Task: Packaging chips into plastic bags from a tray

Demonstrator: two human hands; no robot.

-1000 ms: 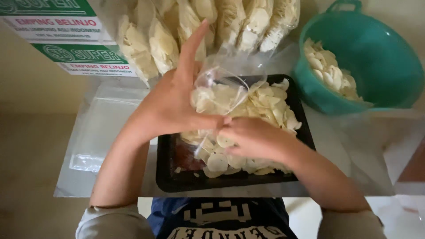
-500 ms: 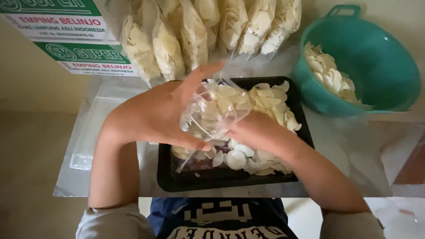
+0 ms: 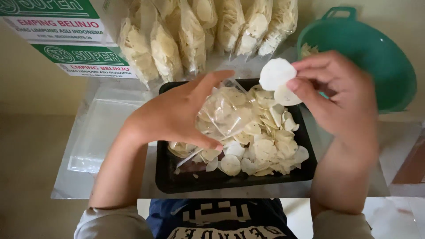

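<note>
My left hand grips a clear plastic bag partly filled with pale round chips, holding it over a black tray. The tray carries a loose heap of the same chips. My right hand is raised above the tray's far right corner and pinches two white round chips between thumb and fingers, next to the bag's mouth.
Several filled clear bags of chips lie in a row behind the tray. A teal colander with some chips stands at the back right. Green and white cartons sit at the back left. Flat clear plastic bags lie left of the tray.
My right hand has lifted out of the chip heap, up and to the right, with two chips pinched in it. The left hand still holds the bag, lowered slightly.
</note>
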